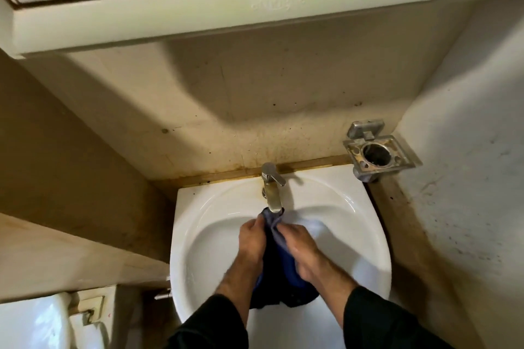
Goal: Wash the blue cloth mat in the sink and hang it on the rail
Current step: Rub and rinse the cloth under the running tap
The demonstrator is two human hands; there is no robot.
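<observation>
The blue cloth mat (279,272) hangs bunched inside the white sink (198,224), its top end right under the spout of the metal tap (272,190). My left hand (252,244) grips the mat's left side and my right hand (302,249) grips its right side, fingers pinching the upper fold. The lower part of the mat droops dark and wet between my forearms. No rail shows in this view.
A metal holder (380,154) is fixed to the wall at the sink's back right. A cabinet ledge (226,11) overhangs above. A white toilet cistern (42,323) stands at lower left. Stained walls close in on both sides.
</observation>
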